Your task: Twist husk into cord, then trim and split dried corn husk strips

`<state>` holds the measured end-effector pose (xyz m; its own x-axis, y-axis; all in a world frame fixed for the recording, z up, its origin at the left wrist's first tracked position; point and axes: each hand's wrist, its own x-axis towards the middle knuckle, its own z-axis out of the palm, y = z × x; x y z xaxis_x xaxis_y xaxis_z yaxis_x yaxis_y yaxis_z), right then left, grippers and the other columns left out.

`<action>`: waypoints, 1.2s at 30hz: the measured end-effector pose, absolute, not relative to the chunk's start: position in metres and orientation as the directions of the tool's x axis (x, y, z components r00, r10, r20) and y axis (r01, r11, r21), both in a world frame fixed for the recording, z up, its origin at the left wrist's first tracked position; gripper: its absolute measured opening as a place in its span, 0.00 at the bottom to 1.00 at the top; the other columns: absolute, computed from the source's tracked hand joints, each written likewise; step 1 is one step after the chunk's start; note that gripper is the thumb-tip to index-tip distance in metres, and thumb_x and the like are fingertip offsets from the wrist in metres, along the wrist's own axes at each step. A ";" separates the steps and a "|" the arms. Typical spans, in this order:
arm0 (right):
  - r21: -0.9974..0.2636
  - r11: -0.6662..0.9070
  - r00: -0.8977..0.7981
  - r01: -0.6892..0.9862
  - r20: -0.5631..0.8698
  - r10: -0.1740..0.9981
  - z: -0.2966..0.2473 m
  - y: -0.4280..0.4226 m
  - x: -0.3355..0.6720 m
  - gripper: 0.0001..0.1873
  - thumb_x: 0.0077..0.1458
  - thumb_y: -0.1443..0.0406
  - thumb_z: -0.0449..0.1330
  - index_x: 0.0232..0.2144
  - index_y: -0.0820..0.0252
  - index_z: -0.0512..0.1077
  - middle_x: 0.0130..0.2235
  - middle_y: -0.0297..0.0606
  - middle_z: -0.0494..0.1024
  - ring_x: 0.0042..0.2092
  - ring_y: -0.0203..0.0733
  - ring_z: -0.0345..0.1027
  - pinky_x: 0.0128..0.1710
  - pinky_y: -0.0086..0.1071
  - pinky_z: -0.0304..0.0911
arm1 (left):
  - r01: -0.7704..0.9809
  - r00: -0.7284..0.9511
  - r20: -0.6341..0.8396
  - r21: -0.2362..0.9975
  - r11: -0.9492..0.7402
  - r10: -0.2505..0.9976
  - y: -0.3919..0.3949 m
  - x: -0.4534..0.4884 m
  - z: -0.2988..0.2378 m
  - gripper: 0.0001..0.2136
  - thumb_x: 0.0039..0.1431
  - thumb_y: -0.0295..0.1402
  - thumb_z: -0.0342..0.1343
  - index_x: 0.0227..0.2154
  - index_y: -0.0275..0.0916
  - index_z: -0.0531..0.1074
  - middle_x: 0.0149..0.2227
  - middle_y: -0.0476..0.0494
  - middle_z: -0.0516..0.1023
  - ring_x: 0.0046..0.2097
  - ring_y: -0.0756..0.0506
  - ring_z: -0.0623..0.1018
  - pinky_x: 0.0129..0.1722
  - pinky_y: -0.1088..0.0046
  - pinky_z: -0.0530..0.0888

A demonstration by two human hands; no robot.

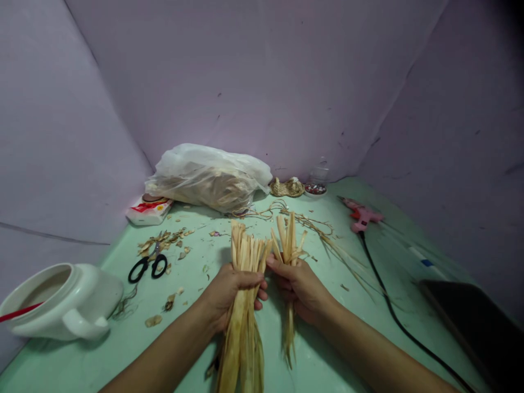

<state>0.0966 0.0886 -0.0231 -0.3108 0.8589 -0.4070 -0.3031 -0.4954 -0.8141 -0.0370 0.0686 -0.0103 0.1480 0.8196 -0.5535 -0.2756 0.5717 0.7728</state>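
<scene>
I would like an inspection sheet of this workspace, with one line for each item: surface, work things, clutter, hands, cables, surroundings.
surface: green table, with dry scraps scattered on its left part.
job's things: large bundle of dried strips; small bundle of the same strips.
clutter: black scissors, white jug, plastic bag, red-and-white box, woven piece, pink glue gun.
hands: left hand shut around the large bundle; right hand shut around the small bundle.
cables: black cable lies on the table, running from the glue gun toward the near right.
surroundings: lilac walls on three sides; dark flat object at the right.
</scene>
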 end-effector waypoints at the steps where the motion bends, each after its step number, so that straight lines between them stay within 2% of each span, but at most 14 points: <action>1: -0.810 -0.501 -0.307 -0.304 -0.415 0.857 -0.023 0.089 0.096 0.17 0.38 0.59 0.63 0.21 0.61 0.59 0.11 0.21 0.51 0.14 0.22 0.37 0.13 0.22 0.29 | -0.269 0.148 -0.554 0.775 0.572 0.819 0.068 -0.036 -0.011 0.05 0.40 0.26 0.58 0.23 0.29 0.70 0.19 0.45 0.72 0.19 0.51 0.71 0.16 0.78 0.67; 4: -0.792 -0.522 -0.279 -0.316 -0.448 0.849 -0.024 0.090 0.097 0.16 0.37 0.61 0.62 0.19 0.60 0.57 0.11 0.20 0.50 0.13 0.22 0.36 0.13 0.22 0.29 | -0.300 0.121 -0.562 0.765 0.569 0.819 0.070 -0.037 -0.010 0.05 0.41 0.26 0.58 0.24 0.30 0.70 0.19 0.45 0.72 0.19 0.51 0.71 0.18 0.77 0.68; 7: -0.787 -0.527 -0.262 -0.321 -0.461 0.848 -0.025 0.091 0.098 0.15 0.37 0.62 0.60 0.17 0.59 0.56 0.10 0.20 0.50 0.13 0.22 0.36 0.13 0.21 0.30 | -0.347 0.058 -0.587 0.747 0.568 0.808 0.075 -0.042 -0.008 0.02 0.42 0.24 0.56 0.20 0.29 0.70 0.18 0.45 0.71 0.19 0.52 0.71 0.20 0.79 0.69; 11: -0.814 -0.513 -0.229 -0.272 -0.463 0.856 -0.026 0.091 0.098 0.17 0.39 0.60 0.59 0.14 0.59 0.53 0.08 0.21 0.49 0.12 0.23 0.37 0.13 0.23 0.31 | -0.305 -0.002 -0.596 0.765 0.567 0.803 0.078 -0.049 -0.006 0.05 0.39 0.23 0.58 0.16 0.31 0.67 0.12 0.50 0.66 0.15 0.55 0.65 0.14 0.82 0.63; 14: -0.867 -0.460 -0.202 -0.189 -0.425 0.883 -0.026 0.087 0.096 0.17 0.40 0.59 0.60 0.14 0.61 0.58 0.09 0.23 0.52 0.12 0.24 0.41 0.13 0.24 0.33 | -0.312 0.097 -0.524 0.792 0.525 0.846 0.074 -0.047 -0.009 0.07 0.34 0.24 0.62 0.20 0.31 0.69 0.13 0.50 0.67 0.15 0.55 0.65 0.15 0.81 0.62; 17: -0.901 -0.407 -0.218 -0.152 -0.371 0.903 -0.026 0.084 0.093 0.15 0.39 0.58 0.62 0.17 0.63 0.62 0.10 0.24 0.55 0.14 0.25 0.43 0.13 0.24 0.34 | -0.379 0.275 -0.401 0.790 0.482 0.874 0.068 -0.042 -0.011 0.14 0.34 0.25 0.63 0.29 0.31 0.72 0.19 0.46 0.72 0.21 0.51 0.70 0.23 0.76 0.69; 19: -0.908 -0.390 -0.230 -0.151 -0.352 0.907 -0.026 0.083 0.093 0.15 0.38 0.58 0.63 0.18 0.63 0.63 0.10 0.24 0.55 0.14 0.24 0.42 0.14 0.24 0.34 | -0.393 0.315 -0.360 0.793 0.466 0.878 0.067 -0.040 -0.013 0.17 0.34 0.24 0.62 0.34 0.31 0.72 0.22 0.44 0.74 0.25 0.48 0.73 0.29 0.71 0.70; 22: -0.910 -0.385 -0.235 -0.155 -0.344 0.909 -0.026 0.083 0.093 0.15 0.38 0.59 0.64 0.19 0.63 0.63 0.11 0.23 0.54 0.14 0.24 0.42 0.13 0.24 0.34 | -0.356 0.242 -0.403 0.810 0.467 0.883 0.068 -0.041 -0.014 0.19 0.32 0.22 0.60 0.34 0.31 0.72 0.23 0.43 0.74 0.25 0.47 0.73 0.30 0.68 0.70; 25: -0.902 -0.403 -0.241 -0.159 -0.360 0.901 -0.026 0.084 0.094 0.15 0.38 0.58 0.63 0.20 0.62 0.62 0.11 0.23 0.54 0.14 0.24 0.42 0.13 0.24 0.34 | -0.349 0.165 -0.457 0.802 0.485 0.874 0.070 -0.042 -0.012 0.16 0.31 0.21 0.57 0.30 0.31 0.72 0.21 0.45 0.73 0.22 0.47 0.71 0.27 0.67 0.70; 31: -0.890 -0.427 -0.281 -0.163 -0.373 0.884 -0.024 0.086 0.096 0.16 0.38 0.58 0.63 0.20 0.62 0.61 0.12 0.23 0.53 0.14 0.24 0.40 0.13 0.22 0.31 | -0.374 0.093 -0.494 0.787 0.491 0.864 0.071 -0.041 -0.007 0.12 0.28 0.20 0.54 0.23 0.31 0.70 0.17 0.46 0.71 0.20 0.48 0.71 0.23 0.71 0.69; 36: -0.882 -0.439 -0.321 -0.172 -0.371 0.871 -0.023 0.085 0.097 0.14 0.38 0.60 0.62 0.23 0.63 0.63 0.13 0.23 0.53 0.15 0.24 0.40 0.13 0.22 0.31 | -0.329 0.037 -0.480 0.823 0.464 0.877 0.072 -0.040 -0.009 0.12 0.27 0.22 0.54 0.23 0.32 0.69 0.16 0.48 0.70 0.19 0.49 0.69 0.18 0.74 0.66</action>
